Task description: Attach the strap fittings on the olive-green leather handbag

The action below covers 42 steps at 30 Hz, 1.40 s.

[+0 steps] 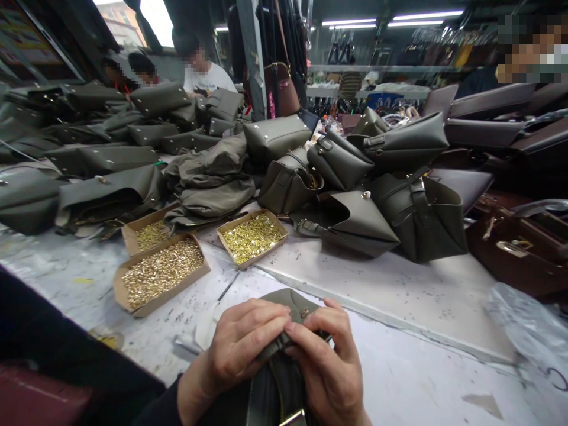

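Note:
Both hands hold a dark olive-grey handbag [284, 297] at the near edge of the table. My left hand [244, 340] lies over its left side with the fingers closed on the edge. From the right, my right hand [328, 355] pinches the same edge, thumb and forefinger meeting my left fingertips. A small metal stud shows on the leather beside my right forefinger. Below the hands are a dark strip with a zip and a gold-coloured metal piece [293, 418]. Whatever lies between the fingertips is hidden.
Ahead stand open cardboard trays of small brass-coloured hardware: a large one [168, 290], a right one [252, 260] and one partly covered [148, 228]. Olive bags [355, 228] pile up behind; brown bags [523, 248] and clear plastic [532, 331] lie right. Several people sit farther back.

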Tool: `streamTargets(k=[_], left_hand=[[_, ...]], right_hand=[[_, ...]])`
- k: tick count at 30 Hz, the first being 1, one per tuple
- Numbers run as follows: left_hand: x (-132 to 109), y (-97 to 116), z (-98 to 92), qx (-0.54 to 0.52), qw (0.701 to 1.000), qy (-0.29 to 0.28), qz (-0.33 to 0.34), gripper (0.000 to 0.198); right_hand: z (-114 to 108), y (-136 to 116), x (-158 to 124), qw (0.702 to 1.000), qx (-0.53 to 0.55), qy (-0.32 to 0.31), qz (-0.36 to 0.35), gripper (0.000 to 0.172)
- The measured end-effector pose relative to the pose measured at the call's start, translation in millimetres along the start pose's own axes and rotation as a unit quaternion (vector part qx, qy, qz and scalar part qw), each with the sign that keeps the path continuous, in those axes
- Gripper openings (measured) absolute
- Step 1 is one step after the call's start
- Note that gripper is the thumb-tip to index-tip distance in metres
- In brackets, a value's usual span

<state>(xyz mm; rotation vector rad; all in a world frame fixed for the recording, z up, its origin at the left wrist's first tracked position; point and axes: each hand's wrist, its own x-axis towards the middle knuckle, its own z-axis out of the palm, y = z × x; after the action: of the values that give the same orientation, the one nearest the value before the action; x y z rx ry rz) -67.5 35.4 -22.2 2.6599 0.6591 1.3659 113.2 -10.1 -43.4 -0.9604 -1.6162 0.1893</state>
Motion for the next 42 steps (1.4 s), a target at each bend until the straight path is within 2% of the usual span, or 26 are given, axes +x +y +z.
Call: streamTargets(k=[5,10,16,20,23,26,29,32,35,38,42], left_hand=[[-11,-3,1.4,0.017,0.999,0.008,0.028,0.015],[-17,-14,1.8,0.015,0.995,-0.016,0.098,0.020],[-17,-16,2.6,0.016,0.994,-0.016,0.111,0.018],[-16,-16,5.0,0.034,0.991,-0.021,0.127,0.025],[-16,-17,7.4,0.032,0.990,-0.030,0.137,0.023],[-15,-16,6.7,0.020,0.991,-0.027,0.131,0.021],[-13,-12,1.6,0.014,0.993,-0.049,0.105,0.023],[-12,-6,-4.9,0.024,0.993,-0.081,0.078,0.024],[-13,-4,-8.3,0.023,0.994,-0.080,0.065,0.025],[-16,-3,-5.6,0.010,0.997,-0.063,0.051,0.026],[-19,-2,2.0,-0.020,1.000,-0.006,0.017,0.028]], right_hand=[[-6,7,-11,0.999,0.000,0.009,-0.051,0.031],[-19,10,-11,0.994,-0.029,-0.049,-0.097,0.030],[-22,12,-9,0.992,-0.048,-0.051,-0.109,0.024],[-33,20,-16,0.987,-0.045,-0.116,-0.106,0.027],[-42,25,-19,0.980,-0.049,-0.166,-0.101,0.031],[-44,24,-17,0.978,-0.058,-0.182,-0.089,0.029],[-41,22,-12,0.977,-0.059,-0.185,-0.092,0.025],[-41,23,-5,0.970,-0.047,-0.210,-0.109,0.027],[-44,26,2,0.959,-0.049,-0.243,-0.135,0.031],[-46,29,7,0.952,-0.042,-0.268,-0.144,0.033],[-45,30,8,0.957,-0.014,-0.268,-0.115,0.040]])
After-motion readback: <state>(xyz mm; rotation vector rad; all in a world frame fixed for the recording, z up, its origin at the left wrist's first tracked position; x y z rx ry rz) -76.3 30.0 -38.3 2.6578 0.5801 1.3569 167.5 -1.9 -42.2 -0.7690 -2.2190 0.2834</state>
